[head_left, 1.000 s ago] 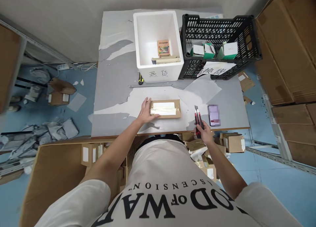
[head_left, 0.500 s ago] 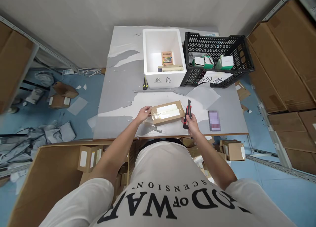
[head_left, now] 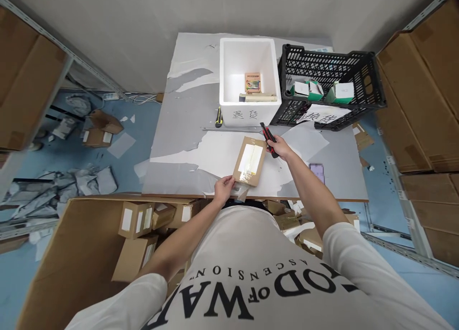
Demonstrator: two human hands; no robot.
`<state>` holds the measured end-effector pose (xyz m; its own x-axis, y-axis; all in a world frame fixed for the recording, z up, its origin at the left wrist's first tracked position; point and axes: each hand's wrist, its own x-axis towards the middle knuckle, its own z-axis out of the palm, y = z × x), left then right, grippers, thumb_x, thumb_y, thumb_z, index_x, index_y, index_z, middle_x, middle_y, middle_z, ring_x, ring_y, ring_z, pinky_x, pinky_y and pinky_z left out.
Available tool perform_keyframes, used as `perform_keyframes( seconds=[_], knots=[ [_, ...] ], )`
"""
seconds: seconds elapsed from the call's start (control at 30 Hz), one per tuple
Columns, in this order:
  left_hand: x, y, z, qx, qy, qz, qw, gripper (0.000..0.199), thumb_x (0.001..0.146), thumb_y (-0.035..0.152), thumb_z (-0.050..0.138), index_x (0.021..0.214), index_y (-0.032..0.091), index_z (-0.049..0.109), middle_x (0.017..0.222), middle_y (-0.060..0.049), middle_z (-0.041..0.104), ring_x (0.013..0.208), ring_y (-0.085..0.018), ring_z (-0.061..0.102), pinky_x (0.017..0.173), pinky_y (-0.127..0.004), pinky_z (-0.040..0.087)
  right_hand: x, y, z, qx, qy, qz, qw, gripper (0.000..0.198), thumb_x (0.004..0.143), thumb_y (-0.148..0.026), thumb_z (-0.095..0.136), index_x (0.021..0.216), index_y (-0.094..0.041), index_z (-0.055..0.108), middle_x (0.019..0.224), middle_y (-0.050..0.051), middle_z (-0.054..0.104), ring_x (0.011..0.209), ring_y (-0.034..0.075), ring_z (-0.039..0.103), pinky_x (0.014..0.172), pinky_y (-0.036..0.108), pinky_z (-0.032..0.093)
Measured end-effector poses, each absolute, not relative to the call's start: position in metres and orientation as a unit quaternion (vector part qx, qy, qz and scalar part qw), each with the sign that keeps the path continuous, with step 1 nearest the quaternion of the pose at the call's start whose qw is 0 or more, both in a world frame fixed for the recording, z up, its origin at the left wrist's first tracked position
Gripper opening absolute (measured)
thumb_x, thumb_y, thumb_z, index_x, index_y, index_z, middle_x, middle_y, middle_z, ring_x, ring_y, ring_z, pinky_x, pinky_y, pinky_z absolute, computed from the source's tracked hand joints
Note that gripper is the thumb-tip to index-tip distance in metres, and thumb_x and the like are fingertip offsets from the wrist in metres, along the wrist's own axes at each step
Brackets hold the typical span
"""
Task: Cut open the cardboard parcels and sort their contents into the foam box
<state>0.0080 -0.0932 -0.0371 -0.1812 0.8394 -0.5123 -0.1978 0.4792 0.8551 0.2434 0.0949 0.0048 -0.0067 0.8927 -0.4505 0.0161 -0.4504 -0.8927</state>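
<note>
A small taped cardboard box [head_left: 254, 173] with a white label sits tilted at an angle over the front part of the table. My left hand [head_left: 224, 188] pinches its near left corner, where a loose strip of clear tape hangs down. By the box's far right corner, my right hand [head_left: 280, 147] is closed around a red and black box cutter [head_left: 267, 137], its tip pointing up and away to the left. Whether the right fingers also touch the box is hard to make out.
A white foam bin [head_left: 247, 115] holding small boxes stands at the back, beside a black plastic crate [head_left: 369, 100] with green-and-white boxes. A yellow and black cutter [head_left: 219, 117] lies left of the bin. A phone [head_left: 317, 172] rests at right. A large carton [head_left: 68, 253] of parcels stands front left.
The cardboard box has turned from lying crosswise to nearly lengthwise. My left hand came nearer my body, while my right hand moved away with the box cutter. The view shifted slightly.
</note>
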Motion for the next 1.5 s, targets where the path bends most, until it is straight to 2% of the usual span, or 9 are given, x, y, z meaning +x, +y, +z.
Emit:
perform_keyframes(
  seconds=[0.23, 0.47, 0.6, 0.77, 0.83, 0.97, 1.07, 1.2, 1.5],
  knots=[
    [0.012, -0.096, -0.045, 0.278, 0.639, 0.382, 0.607, 0.039, 0.065, 0.045, 0.077, 0.091, 0.017, 0.069, 0.079, -0.007, 0.073, 0.079, -0.023, 0.070, 0.083, -0.041, 0.056, 0.237, 0.093, -0.007, -0.593, -0.410, 0.586, 0.371, 0.026, 0.072, -0.025, 0.068, 0.093, -0.021, 0.052, 0.081, -0.002, 0.057, 0.064, 0.009, 0.054, 0.059, 0.025, 0.054],
    [0.001, -0.092, -0.042, 0.308, 0.652, 0.361, 0.592, 0.040, 0.060, 0.044, 0.079, 0.087, 0.016, 0.068, 0.081, -0.008, 0.073, 0.085, -0.025, 0.070, 0.083, -0.041, 0.055, 0.235, 0.081, -0.010, -0.596, -0.411, 0.572, 0.385, 0.037, 0.070, -0.032, 0.067, 0.102, -0.023, 0.051, 0.091, -0.001, 0.058, 0.077, 0.012, 0.057, 0.066, 0.028, 0.055],
    [-0.002, -0.086, -0.039, 0.350, 0.652, 0.354, 0.573, 0.040, 0.061, 0.039, 0.079, 0.091, 0.015, 0.067, 0.097, -0.012, 0.072, 0.094, -0.026, 0.069, 0.089, -0.041, 0.053, 0.242, 0.065, -0.007, -0.599, -0.427, 0.541, 0.408, 0.041, 0.072, -0.036, 0.065, 0.109, -0.023, 0.051, 0.100, 0.002, 0.060, 0.083, 0.014, 0.058, 0.074, 0.033, 0.054],
    [-0.009, -0.047, -0.034, 0.437, 0.644, 0.328, 0.535, 0.057, 0.068, 0.035, 0.076, 0.118, 0.015, 0.059, 0.130, -0.017, 0.057, 0.115, -0.029, 0.060, 0.093, -0.041, 0.051, 0.253, -0.003, -0.004, -0.631, -0.424, 0.483, 0.435, 0.048, 0.074, -0.045, 0.064, 0.115, -0.023, 0.052, 0.117, 0.008, 0.062, 0.109, 0.020, 0.056, 0.093, 0.040, 0.047],
    [-0.011, -0.015, -0.031, 0.477, 0.632, 0.322, 0.519, 0.059, 0.074, 0.035, 0.070, 0.127, 0.016, 0.053, 0.137, -0.017, 0.051, 0.119, -0.029, 0.057, 0.098, -0.043, 0.048, 0.252, -0.040, -0.001, -0.610, -0.366, 0.535, 0.455, 0.046, 0.075, -0.047, 0.064, 0.115, -0.025, 0.054, 0.123, 0.007, 0.061, 0.114, 0.020, 0.056, 0.093, 0.039, 0.048],
    [-0.009, 0.059, -0.028, 0.551, 0.598, 0.320, 0.486, 0.052, 0.084, 0.031, 0.057, 0.134, 0.018, 0.049, 0.144, -0.013, 0.046, 0.126, -0.026, 0.050, 0.108, -0.043, 0.038, 0.239, -0.105, 0.009, -0.594, -0.199, 0.622, 0.470, 0.042, 0.075, -0.051, 0.066, 0.112, -0.035, 0.052, 0.133, 0.002, 0.056, 0.116, 0.024, 0.058, 0.079, 0.042, 0.057],
    [-0.003, 0.097, -0.031, 0.572, 0.584, 0.288, 0.499, 0.048, 0.084, 0.029, 0.055, 0.130, 0.018, 0.053, 0.139, -0.012, 0.051, 0.124, -0.026, 0.052, 0.105, -0.042, 0.040, 0.225, -0.130, 0.015, -0.572, -0.108, 0.673, 0.457, 0.041, 0.075, -0.053, 0.066, 0.110, -0.040, 0.050, 0.136, -0.001, 0.053, 0.116, 0.026, 0.058, 0.073, 0.047, 0.059],
    [0.005, 0.107, -0.039, 0.580, 0.582, 0.268, 0.504, 0.040, 0.081, 0.028, 0.057, 0.120, 0.017, 0.060, 0.128, -0.011, 0.060, 0.117, -0.025, 0.057, 0.102, -0.040, 0.043, 0.206, -0.135, 0.014, -0.554, -0.043, 0.687, 0.469, 0.045, 0.071, -0.051, 0.071, 0.107, -0.036, 0.049, 0.131, 0.000, 0.057, 0.112, 0.027, 0.061, 0.074, 0.047, 0.059],
    [-0.005, 0.093, -0.035, 0.560, 0.620, 0.301, 0.461, 0.030, 0.079, 0.028, 0.058, 0.107, 0.017, 0.065, 0.111, -0.008, 0.067, 0.101, -0.022, 0.062, 0.093, -0.038, 0.048, 0.216, -0.106, 0.002, -0.553, -0.081, 0.653, 0.511, 0.057, 0.068, -0.045, 0.075, 0.115, -0.031, 0.047, 0.109, 0.005, 0.067, 0.102, 0.024, 0.066, 0.079, 0.041, 0.059]
  ],
)
